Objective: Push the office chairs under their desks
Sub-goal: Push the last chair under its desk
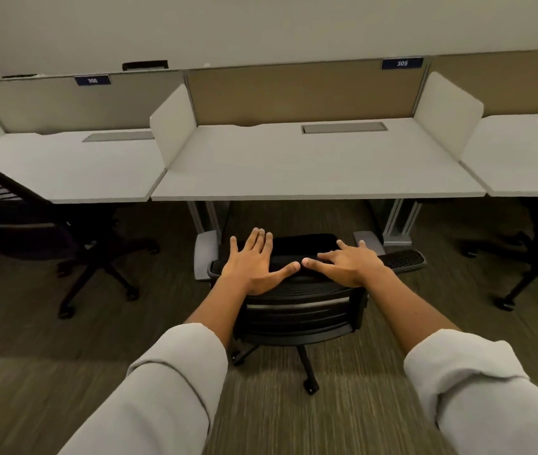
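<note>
A black office chair (297,310) stands in front of me, its back toward me and its seat facing the white desk (310,172) straight ahead. The chair is clear of the desk's front edge, on the carpet. My left hand (256,262) and my right hand (348,262) hover flat over the top of the backrest, fingers spread, thumbs almost touching each other. Neither hand grips the chair. Whether the palms touch the backrest I cannot tell.
Another black chair (24,218) sits pulled out at the left desk (64,172). A third chair's base (530,257) shows under the right desk (530,159). White dividers separate the desks. The desk's grey legs (399,221) flank the knee space. Striped carpet covers the floor.
</note>
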